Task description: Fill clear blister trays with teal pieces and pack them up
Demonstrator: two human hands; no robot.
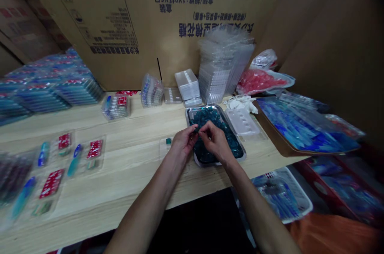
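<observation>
My left hand (183, 143) and my right hand (215, 141) meet above a steel tray (191, 115) on a pale wood table (126, 174). Their fingertips pinch a small teal piece (196, 129) between them. The tray is heaped with many similar glossy teal pieces (210, 119), partly hidden beneath my hands. Just left of my left hand lies a small clear blister (167, 144) with a teal spot inside.
Clear packs with red cards and blue-teal items (72, 154) lie to the left, with stacked packs (45, 86) behind. Stacked clear trays (222, 66) and a white tray (242, 122) stand beyond the steel tray. A cardboard carton (192, 10) forms the back wall.
</observation>
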